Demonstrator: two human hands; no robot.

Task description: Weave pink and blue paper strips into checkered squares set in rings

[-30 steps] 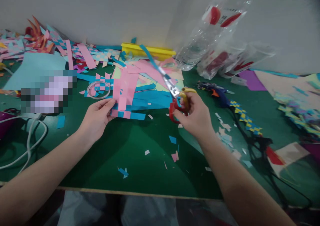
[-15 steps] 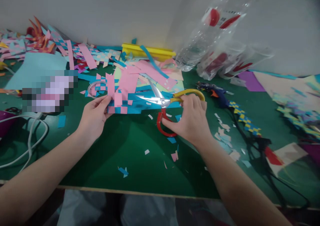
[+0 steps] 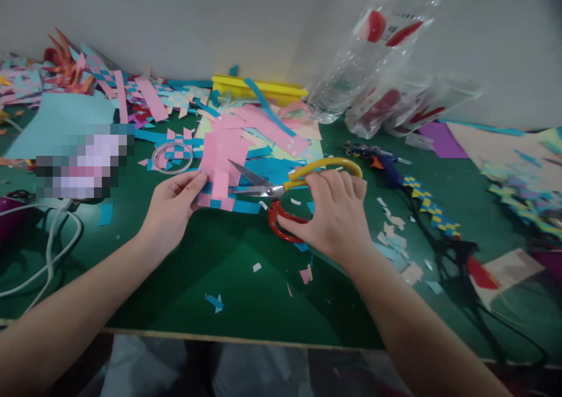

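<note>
My left hand pinches the lower left corner of a woven pink and blue paper mat lying over the green table. My right hand grips scissors with one yellow and one red handle. Their blades are spread and point left at the mat's right edge, close to the pink strips. Loose blue strips stick out of the mat to the right, under the blades.
Pink and blue paper strips pile up behind the mat, with a yellow box and clear plastic bags by the wall. A tape ring lies left of the mat, white cables far left, a glue gun right. Paper snippets dot the table.
The scissors swung down from pointing up and away to pointing left at the mat, and their blades spread. My left hand shifted the mat slightly.
</note>
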